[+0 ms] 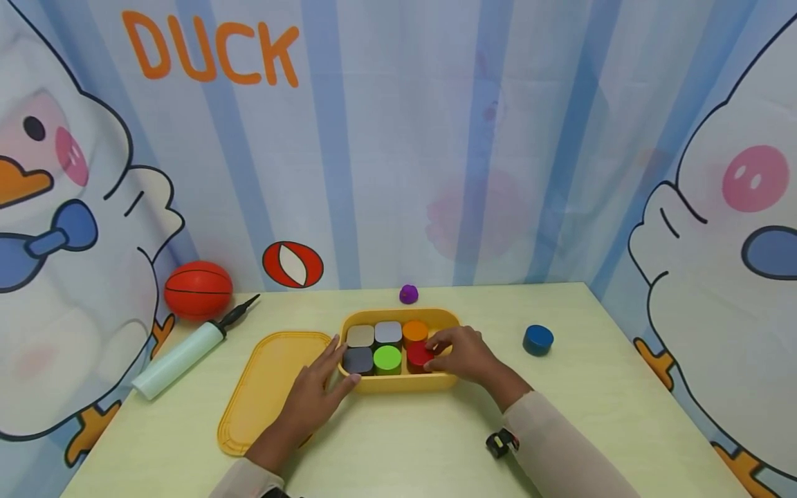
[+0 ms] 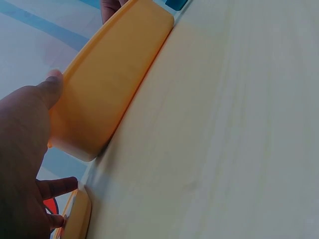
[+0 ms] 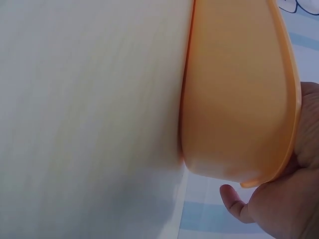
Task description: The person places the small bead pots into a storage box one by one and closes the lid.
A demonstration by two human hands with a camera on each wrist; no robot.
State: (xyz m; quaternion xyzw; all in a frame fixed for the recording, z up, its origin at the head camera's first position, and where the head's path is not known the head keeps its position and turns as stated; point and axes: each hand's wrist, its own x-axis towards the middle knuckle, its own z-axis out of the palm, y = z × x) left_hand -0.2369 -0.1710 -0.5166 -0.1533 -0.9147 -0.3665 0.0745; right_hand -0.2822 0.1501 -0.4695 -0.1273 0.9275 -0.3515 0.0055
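Observation:
A yellow rectangular box (image 1: pixel 398 384) stands on the table with several blocks inside: beige (image 1: pixel 360 336), light grey (image 1: pixel 388 332), orange (image 1: pixel 415 331), dark grey (image 1: pixel 358 360), bright green (image 1: pixel 387 358) and red (image 1: pixel 417 355). My right hand (image 1: pixel 465 354) reaches over the box's right end and pinches the round red block between thumb and fingers. At the left end, my left hand (image 1: pixel 316 391) rests against the box, fingers spread and fairly straight. In the left wrist view its thumb (image 2: pixel 52 84) touches the box's rim. The right fingertips are hidden behind the box wall in the right wrist view.
A yellow lid (image 1: pixel 258 394) lies left of the box, partly under the left forearm. A blue round block (image 1: pixel 538 340) sits to the right. Behind stands a small purple toy (image 1: pixel 408 294). At the far left are a hand pump (image 1: pixel 180 363) and a red ball (image 1: pixel 198 290).

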